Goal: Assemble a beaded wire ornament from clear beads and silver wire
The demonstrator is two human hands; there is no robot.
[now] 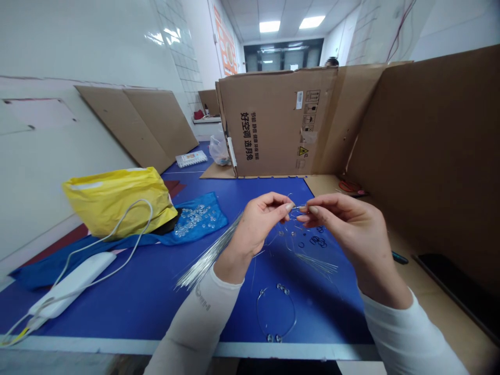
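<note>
Above the blue tabletop [219, 312], my left hand [260, 224] pinches a thin metal wire [297, 208] between thumb and index finger. My right hand [347, 219] closes its fingertips on the same wire just to the right; the fingertips cover part of it. Beneath the hands lie loose wires [318, 263], a few clear beads [281, 234] and several small black rings [319, 241]. A wire loop strung with clear beads [278, 338] rests near the front edge. Partly behind my left forearm is a bundle of straight silvery wires [207, 260].
Clear beads [195, 219] are heaped on a blue cloth [216, 208] at left, by a yellow bag [121, 203]. A white power strip [74, 284] with its cord lies front left. Cardboard walls [281, 125] stand behind and right; red-handled scissors [349, 186] lie there.
</note>
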